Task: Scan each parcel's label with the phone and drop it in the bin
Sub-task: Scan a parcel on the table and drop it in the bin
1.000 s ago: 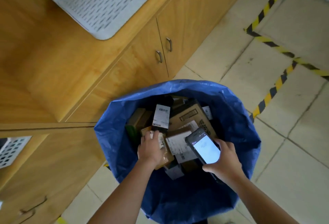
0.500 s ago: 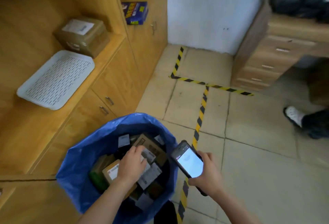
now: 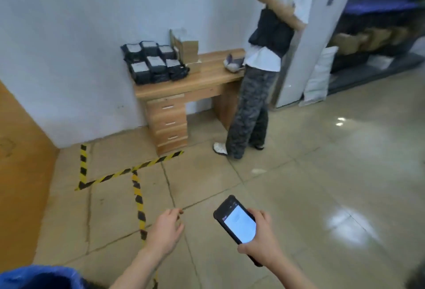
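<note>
Fingers of the right hand (image 3: pixel 259 242) grip one lit black smartphone (image 3: pixel 236 222); those of the left hand (image 3: pixel 164 233) curl loosely, empty. One blue-lined bin (image 3: pixel 32 273) sits behind-left of them, six black labelled parcels (image 3: pixel 154 61) on the wooden table (image 3: pixel 207 77) well ahead.

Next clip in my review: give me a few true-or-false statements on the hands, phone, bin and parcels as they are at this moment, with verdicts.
1. The right hand holds the phone, screen lit. True.
2. The left hand grips a parcel. False: it holds nothing and hangs over the floor.
3. Black parcels are stacked on the wooden desk by the wall. True.
4. The bin stands between the two hands. False: only its blue rim shows, at the bottom left corner.
</note>
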